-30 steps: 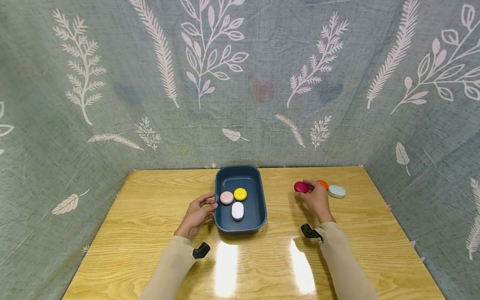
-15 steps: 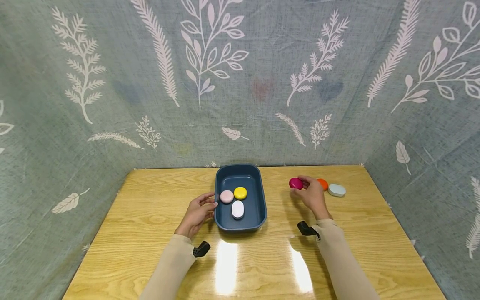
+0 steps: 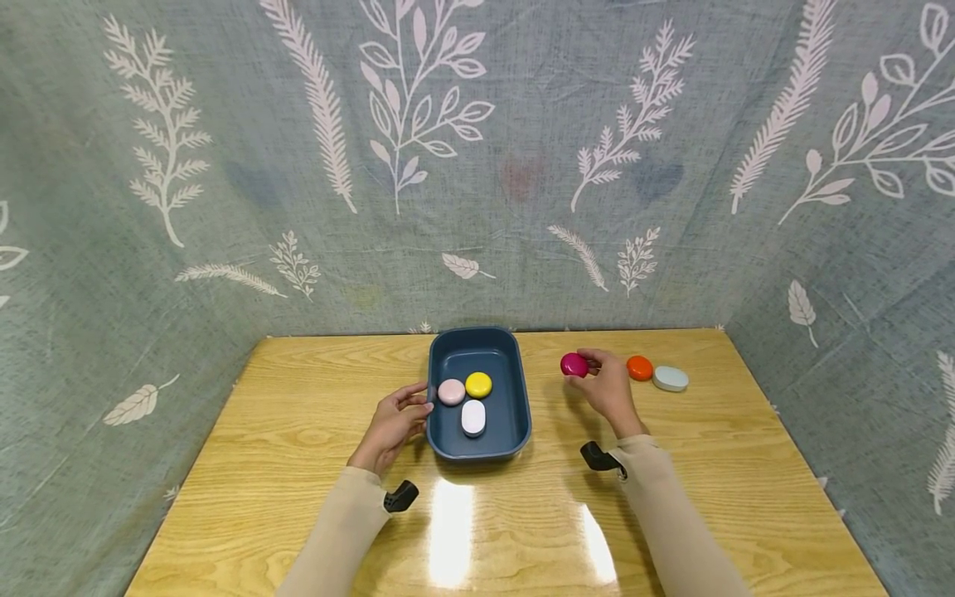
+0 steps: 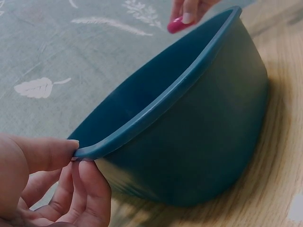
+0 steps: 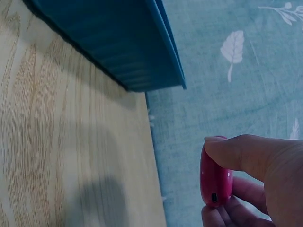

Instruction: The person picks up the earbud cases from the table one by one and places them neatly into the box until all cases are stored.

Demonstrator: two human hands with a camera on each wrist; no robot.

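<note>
My left hand point(image 3: 394, 427) pinches the left rim of a dark blue plastic bin point(image 3: 525, 398) between thumb and fingers, as the left wrist view shows up close. A pink disc point(image 3: 451, 391), a yellow disc point(image 3: 478, 384) and a white oblong piece point(image 3: 473, 418) lie inside the bin. To its right, my right hand point(image 3: 610, 388) holds a glossy magenta disc point(image 3: 574, 365) by its edge, raised over the table. Thumb and fingertips grip this disc point(image 5: 215, 177) in the right wrist view, where a small dark slot shows on its side.
An orange disc point(image 3: 639, 368) and a pale grey-blue oval piece point(image 3: 670, 379) lie on the wooden table point(image 3: 298, 414), right of my right hand. Patterned cloth point(image 3: 477, 207) hangs behind and along both sides of the table.
My right hand has carried the magenta disc leftward and slightly up, away from the orange disc, which now shows fully. The left hand and the bin stay where they were.
</note>
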